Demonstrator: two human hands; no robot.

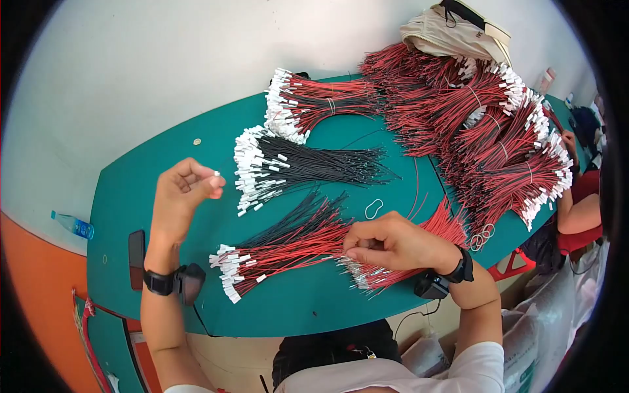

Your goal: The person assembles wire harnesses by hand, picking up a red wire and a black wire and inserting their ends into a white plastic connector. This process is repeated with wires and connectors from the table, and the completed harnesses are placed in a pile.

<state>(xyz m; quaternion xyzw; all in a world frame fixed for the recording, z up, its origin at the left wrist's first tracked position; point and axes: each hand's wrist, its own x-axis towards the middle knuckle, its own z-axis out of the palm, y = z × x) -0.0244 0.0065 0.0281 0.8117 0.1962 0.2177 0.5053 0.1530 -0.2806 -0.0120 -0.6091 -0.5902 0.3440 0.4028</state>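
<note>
My left hand (184, 189) is raised over the left side of the green table (162, 147). Its thumb and index finger pinch a small white piece (216, 173), likely a connector housing. My right hand (383, 240) is over the ends of loose red wires (444, 221) with bare metal terminals. Its fingers are curled together; whether a wire is between them is hidden. Left of that hand lies a pile of red and black wires (295, 245) with white connectors (231, 275) at one end. A bundle of black wires (319, 159) with white connectors lies beyond it.
A banded red-and-black bundle (334, 98) and a large heap of similar bundles (471, 132) fill the back right, with a beige bag (452, 34) on top. Rubber bands (481, 238), a phone (137, 259) and a bottle (72, 225) are around. Another person's arm (582, 213) shows at right.
</note>
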